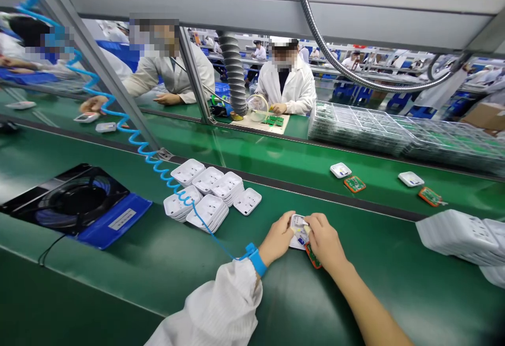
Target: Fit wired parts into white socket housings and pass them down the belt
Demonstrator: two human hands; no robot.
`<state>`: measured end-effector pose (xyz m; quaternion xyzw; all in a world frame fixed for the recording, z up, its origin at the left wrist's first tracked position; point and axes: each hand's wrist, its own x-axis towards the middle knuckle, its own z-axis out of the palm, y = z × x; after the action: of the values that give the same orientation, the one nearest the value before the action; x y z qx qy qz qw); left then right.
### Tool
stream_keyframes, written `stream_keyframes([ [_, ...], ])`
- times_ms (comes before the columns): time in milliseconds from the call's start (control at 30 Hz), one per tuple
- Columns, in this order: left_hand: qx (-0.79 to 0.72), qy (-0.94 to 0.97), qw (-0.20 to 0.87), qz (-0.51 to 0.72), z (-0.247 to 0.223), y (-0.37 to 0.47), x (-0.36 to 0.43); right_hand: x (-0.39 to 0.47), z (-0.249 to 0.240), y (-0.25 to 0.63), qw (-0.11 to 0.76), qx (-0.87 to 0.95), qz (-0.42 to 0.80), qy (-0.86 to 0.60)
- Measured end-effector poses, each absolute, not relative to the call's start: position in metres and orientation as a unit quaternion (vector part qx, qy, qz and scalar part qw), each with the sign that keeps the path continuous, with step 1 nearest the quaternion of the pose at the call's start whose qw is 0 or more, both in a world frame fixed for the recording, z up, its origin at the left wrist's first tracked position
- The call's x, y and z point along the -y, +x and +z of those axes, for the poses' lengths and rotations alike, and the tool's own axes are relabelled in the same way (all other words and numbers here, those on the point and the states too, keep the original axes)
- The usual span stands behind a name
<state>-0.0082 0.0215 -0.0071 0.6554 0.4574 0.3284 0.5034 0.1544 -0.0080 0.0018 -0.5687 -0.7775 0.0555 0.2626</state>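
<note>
A white plastic housing (296,242) sits on the green work surface with its inside facing up. My left hand (276,238) grips its left edge, fingers closed round the rim. My right hand (324,238) is bent over the housing's right side, its fingers pinched together at the upper inside; whatever is between them is hidden. Partly under the right hand lies a green circuit board (313,256) with an orange edge, next to the housing. A blue wrist strap (255,260) with a coiled cord is on my left wrist.
Stacked white covers (208,212) stand to the left, more white stacks (457,233) to the right. A black fan (84,199) lies far left. Housings and boards (355,183) rest on the belt (276,164) ahead. Clear trays (359,125) and co-workers (286,80) are beyond.
</note>
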Motion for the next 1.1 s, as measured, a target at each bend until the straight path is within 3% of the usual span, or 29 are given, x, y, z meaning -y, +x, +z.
stream_keyframes([
  [133,-0.435,0.628,0.544,0.348,-0.01,-0.007,-0.021,0.007,0.0,0.153,0.266,0.779,0.07,-0.564],
  [267,-0.47,0.628,0.493,0.375,-0.016,-0.007,-0.024,0.009,0.001,0.146,0.272,0.791,0.084,-0.542],
  [400,-0.46,0.629,0.499,0.379,-0.016,-0.008,-0.03,0.005,0.004,0.146,0.33,0.753,0.088,-0.562],
  [600,-0.442,0.673,0.496,0.325,0.002,-0.005,-0.023,0.003,0.002,0.152,0.297,0.732,0.248,-0.561],
  [833,-0.535,0.648,0.403,0.363,-0.012,-0.007,-0.029,0.016,0.012,0.132,0.275,0.746,0.06,-0.603],
  [1100,-0.52,0.555,0.526,0.38,-0.011,0.0,-0.021,0.02,0.004,0.121,0.19,0.773,0.03,-0.605],
])
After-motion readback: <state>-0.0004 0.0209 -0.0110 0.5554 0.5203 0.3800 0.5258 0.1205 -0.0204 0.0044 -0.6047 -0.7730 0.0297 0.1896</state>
